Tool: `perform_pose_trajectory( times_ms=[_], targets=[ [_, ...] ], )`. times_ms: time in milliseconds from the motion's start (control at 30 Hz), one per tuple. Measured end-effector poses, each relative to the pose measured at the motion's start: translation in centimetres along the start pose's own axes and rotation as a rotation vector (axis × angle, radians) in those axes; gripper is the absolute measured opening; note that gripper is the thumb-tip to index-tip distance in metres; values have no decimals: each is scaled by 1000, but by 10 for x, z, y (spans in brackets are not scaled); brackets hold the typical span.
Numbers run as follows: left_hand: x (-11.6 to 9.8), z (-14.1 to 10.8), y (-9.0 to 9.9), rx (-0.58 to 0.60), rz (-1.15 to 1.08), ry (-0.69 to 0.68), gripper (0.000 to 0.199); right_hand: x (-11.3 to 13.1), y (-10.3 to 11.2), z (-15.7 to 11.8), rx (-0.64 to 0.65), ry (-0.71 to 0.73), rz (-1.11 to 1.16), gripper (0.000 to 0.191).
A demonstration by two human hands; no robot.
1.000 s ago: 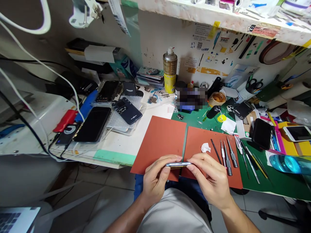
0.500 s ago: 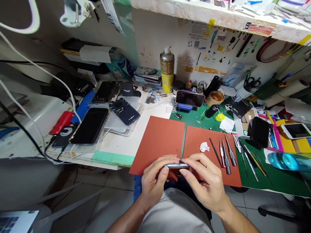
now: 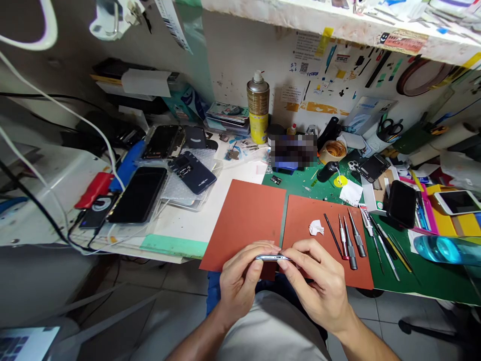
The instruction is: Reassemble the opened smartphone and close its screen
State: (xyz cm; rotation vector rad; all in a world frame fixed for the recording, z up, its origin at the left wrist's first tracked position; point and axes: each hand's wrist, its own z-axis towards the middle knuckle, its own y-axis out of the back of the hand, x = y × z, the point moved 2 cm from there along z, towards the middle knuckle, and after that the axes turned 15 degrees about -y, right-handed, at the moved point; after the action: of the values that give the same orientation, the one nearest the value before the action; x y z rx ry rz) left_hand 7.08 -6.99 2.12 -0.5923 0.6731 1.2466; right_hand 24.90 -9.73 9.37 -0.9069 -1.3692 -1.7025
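Observation:
A smartphone (image 3: 271, 257) is held edge-on between both hands, its bottom edge with the port and speaker holes turned toward me. My left hand (image 3: 240, 276) grips the left end, thumb below and fingers along the far side. On the right end, my right hand (image 3: 319, 281) pinches the phone between thumb and fingers. Its faces are mostly hidden. Beneath and behind the hands lie two reddish-brown mats (image 3: 250, 213). A crumpled white tissue (image 3: 316, 227) and several screwdrivers (image 3: 349, 245) rest on the right mat.
Left on the bench are a black-screened phone (image 3: 139, 195) and a dark blue phone-shaped plate (image 3: 193, 172). A yellow spray can (image 3: 258, 108) stands at the back. Tweezers (image 3: 387, 248), a blue bottle (image 3: 447, 250) and a white phone (image 3: 460, 203) are at right. A shelf (image 3: 319, 27) overhangs the bench.
The right thumb and fingers have shifted slightly left along the phone, and the phone has turned a little. The device on the blue stand is now blurred out by pixelation.

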Motion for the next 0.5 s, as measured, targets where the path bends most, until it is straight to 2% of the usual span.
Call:
perform_pose_trajectory(
  times_ms=[267,500],
  targets=[
    [1,-1,0,-47,41,52,28,-3,0,0,14,-5,-1,26],
    [4,-2,3,-85,87,110,28,-14,4,-1,49,-63,83,35]
  ],
)
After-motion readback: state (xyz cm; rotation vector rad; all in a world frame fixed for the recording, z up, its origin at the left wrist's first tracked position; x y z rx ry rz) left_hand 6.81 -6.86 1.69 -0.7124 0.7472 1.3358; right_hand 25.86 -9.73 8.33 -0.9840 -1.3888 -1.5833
